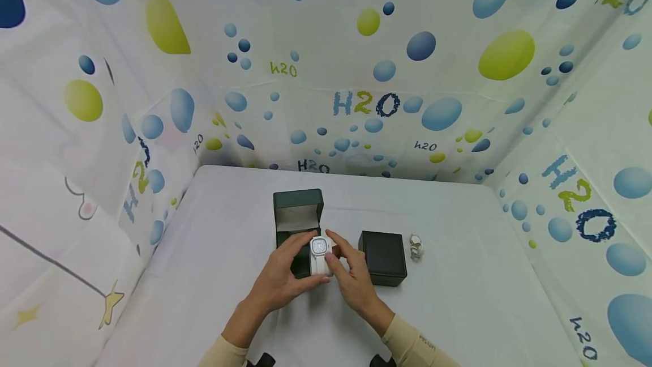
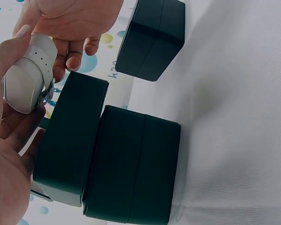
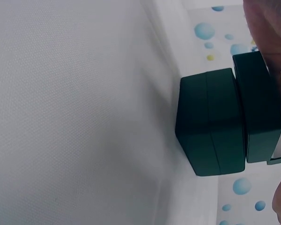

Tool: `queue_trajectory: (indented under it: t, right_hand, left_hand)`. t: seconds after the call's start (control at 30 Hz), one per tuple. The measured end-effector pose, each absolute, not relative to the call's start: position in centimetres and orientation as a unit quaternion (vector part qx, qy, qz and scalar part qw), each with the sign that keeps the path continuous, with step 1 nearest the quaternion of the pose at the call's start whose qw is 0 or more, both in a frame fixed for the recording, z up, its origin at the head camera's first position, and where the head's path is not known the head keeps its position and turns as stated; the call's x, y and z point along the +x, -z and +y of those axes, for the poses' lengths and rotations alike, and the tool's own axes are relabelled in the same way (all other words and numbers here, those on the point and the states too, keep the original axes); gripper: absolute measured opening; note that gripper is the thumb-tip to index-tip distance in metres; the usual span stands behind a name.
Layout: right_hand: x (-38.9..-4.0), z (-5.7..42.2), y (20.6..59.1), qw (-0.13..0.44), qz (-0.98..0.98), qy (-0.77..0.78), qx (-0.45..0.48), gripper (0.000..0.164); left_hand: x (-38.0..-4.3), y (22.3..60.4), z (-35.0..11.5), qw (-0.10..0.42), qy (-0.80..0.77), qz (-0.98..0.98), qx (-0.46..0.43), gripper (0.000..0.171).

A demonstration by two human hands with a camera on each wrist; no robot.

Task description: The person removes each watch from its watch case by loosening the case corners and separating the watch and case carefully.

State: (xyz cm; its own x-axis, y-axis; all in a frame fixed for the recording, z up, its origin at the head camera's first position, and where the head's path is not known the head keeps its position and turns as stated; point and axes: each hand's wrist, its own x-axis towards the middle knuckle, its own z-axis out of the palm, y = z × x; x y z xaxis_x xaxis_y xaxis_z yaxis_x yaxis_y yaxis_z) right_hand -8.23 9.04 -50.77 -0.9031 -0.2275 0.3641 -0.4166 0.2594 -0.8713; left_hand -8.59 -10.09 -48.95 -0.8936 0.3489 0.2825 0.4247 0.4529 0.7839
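Observation:
A white wristwatch [image 1: 320, 247] with a squarish face is held between both hands, over the front of an open dark green watch box [image 1: 299, 217]. My left hand [image 1: 281, 274] grips its left side, with fingers above and thumb below. The right hand [image 1: 355, 275] pinches its right side between thumb and fingers. In the left wrist view the watch's pale strap [image 2: 30, 72] shows holes and a buckle. There the open box's lower half [image 2: 70, 140] appears to sit on another green box [image 2: 138, 164] with a seam; the head view hides this lower box.
To the right stands a closed dark box [image 1: 383, 257]. Beside it lies a silver-coloured watch [image 1: 416, 247]. White cloth [image 1: 458, 276] covers the table, and a printed curtain [image 1: 326, 78] rises behind and at both sides.

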Motion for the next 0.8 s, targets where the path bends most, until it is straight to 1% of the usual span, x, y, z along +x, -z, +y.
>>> queue_trajectory:
  t: [0.3,0.8]
  right_hand:
    - [-8.23,9.1,50.94,0.082,-0.784,-0.581,0.201,0.045]
    - [-8.24,9.02,50.96,0.072,-0.787,-0.581,0.195,0.044]
  left_hand:
    - [-8.54,48.91,-9.92,0.026,0.491,-0.837,-0.238,0.093]
    - [-8.45,48.76,-9.87,0.032,0.497,-0.835,-0.235,0.091]
